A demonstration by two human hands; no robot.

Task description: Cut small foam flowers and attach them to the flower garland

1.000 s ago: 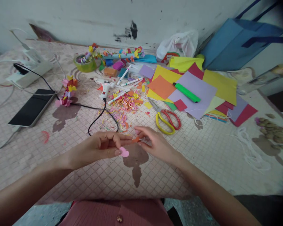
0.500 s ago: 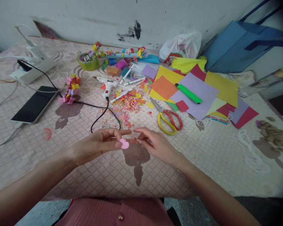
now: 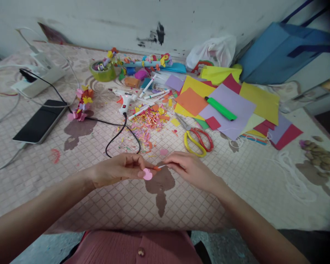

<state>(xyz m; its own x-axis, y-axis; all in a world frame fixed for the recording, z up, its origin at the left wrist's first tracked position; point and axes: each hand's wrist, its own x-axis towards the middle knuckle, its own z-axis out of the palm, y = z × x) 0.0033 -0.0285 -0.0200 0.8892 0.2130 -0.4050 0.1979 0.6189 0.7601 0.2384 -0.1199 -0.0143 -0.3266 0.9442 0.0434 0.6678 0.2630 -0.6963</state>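
Observation:
My left hand [image 3: 121, 169] pinches a small pink paper flower [image 3: 147, 174] between thumb and fingers. At its fingertips sits a tiny orange piece [image 3: 157, 168]. My right hand [image 3: 191, 169] is closed on a thin white string [image 3: 162, 166], which runs to the orange piece; whether it is fixed there I cannot tell. A small pink paper piece [image 3: 163, 151] lies on the table just beyond the fingers. Scissors [image 3: 198, 141] with one yellow and one red handle rest past my right hand.
A white glue gun [image 3: 125, 101] with a black cord lies beyond my left hand, near paper scraps [image 3: 148, 121] and pens. Coloured paper sheets [image 3: 225, 106] spread at the right. A phone [image 3: 41, 121], a flower string [image 3: 82, 104] and a power strip [image 3: 38, 80] lie left.
Both hands have shifted slightly right. The left fingertips now meet the orange piece, and the right hand has drawn back a little, showing the white string between them.

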